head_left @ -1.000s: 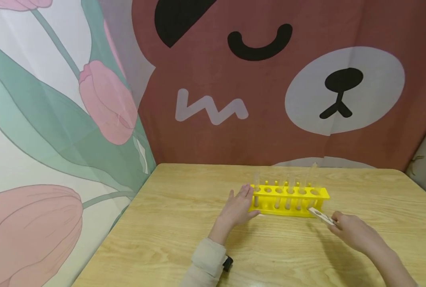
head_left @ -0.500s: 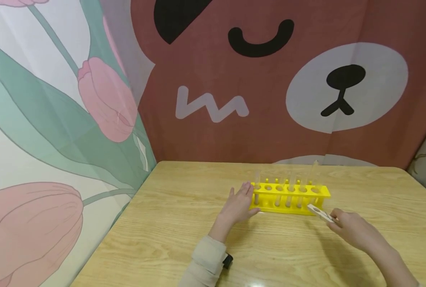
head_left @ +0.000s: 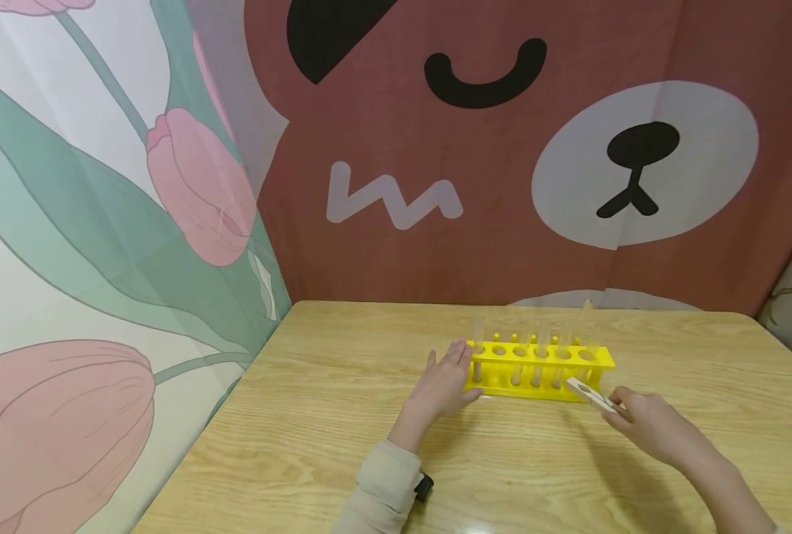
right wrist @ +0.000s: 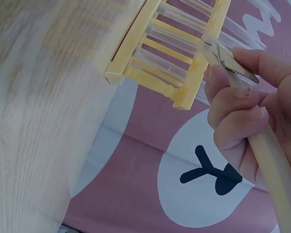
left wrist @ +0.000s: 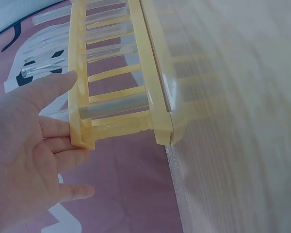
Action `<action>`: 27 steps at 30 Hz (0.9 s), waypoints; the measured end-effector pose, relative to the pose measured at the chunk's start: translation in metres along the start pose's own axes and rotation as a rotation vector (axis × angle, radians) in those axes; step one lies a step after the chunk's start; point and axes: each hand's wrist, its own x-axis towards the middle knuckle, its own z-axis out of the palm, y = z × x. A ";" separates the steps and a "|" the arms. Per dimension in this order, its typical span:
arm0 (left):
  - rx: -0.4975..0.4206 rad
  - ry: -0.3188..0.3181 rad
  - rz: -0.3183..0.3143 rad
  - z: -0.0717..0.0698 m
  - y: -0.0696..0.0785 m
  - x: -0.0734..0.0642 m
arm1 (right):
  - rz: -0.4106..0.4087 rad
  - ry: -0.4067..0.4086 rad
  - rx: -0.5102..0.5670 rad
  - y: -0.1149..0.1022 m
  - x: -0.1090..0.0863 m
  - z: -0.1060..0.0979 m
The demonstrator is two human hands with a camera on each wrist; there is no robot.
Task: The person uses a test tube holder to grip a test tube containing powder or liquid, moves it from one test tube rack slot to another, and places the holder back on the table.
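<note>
A yellow test tube rack (head_left: 506, 360) stands on the table with several clear glass test tubes (head_left: 542, 331) in its holes. My left hand (head_left: 441, 384) holds the rack's left end; in the left wrist view its thumb and fingers lie to either side of the top plate's end. My right hand (head_left: 659, 429) grips a wooden test tube holder (head_left: 588, 393) by its handle, tip toward the rack's right end. In the right wrist view the holder's tip (right wrist: 212, 51) overlaps the upper plate; whether it touches a tube I cannot tell.
The wood-grain table (head_left: 342, 415) reaches back to a curtain (head_left: 383, 274) printed with a bear. To the left hangs a tulip-print cloth (head_left: 189, 311). A small black object (head_left: 424, 486) shows beside the left sleeve.
The test tube holder's tip has shifted slightly left along the rack's front, with my right hand. My left hand stays at the rack's left end.
</note>
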 end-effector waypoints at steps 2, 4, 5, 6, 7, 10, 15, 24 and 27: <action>0.003 0.003 0.001 0.000 0.000 0.000 | -0.003 -0.002 0.001 0.000 0.000 0.000; 0.005 0.005 0.002 0.000 0.000 0.000 | -0.007 0.000 -0.001 -0.001 0.000 -0.001; 0.006 0.006 0.001 0.000 0.000 0.000 | -0.010 0.002 -0.003 -0.001 0.000 -0.001; 0.007 0.006 0.001 0.000 0.000 0.000 | -0.014 0.004 -0.005 -0.001 0.000 -0.001; 0.007 0.006 0.001 0.000 0.000 0.000 | -0.017 0.005 -0.006 -0.001 0.000 -0.001; 0.008 0.008 0.001 0.000 0.000 0.000 | -0.023 0.006 -0.011 -0.002 0.000 -0.001; 0.010 0.008 0.000 0.000 0.000 0.001 | -0.019 -0.002 -0.013 -0.003 0.001 -0.002; -0.002 -0.010 -0.012 -0.001 0.001 -0.001 | -0.048 0.036 -0.027 -0.004 0.000 0.001; -0.009 -0.017 -0.017 -0.001 0.001 -0.001 | -0.047 0.035 -0.028 -0.005 0.001 0.002</action>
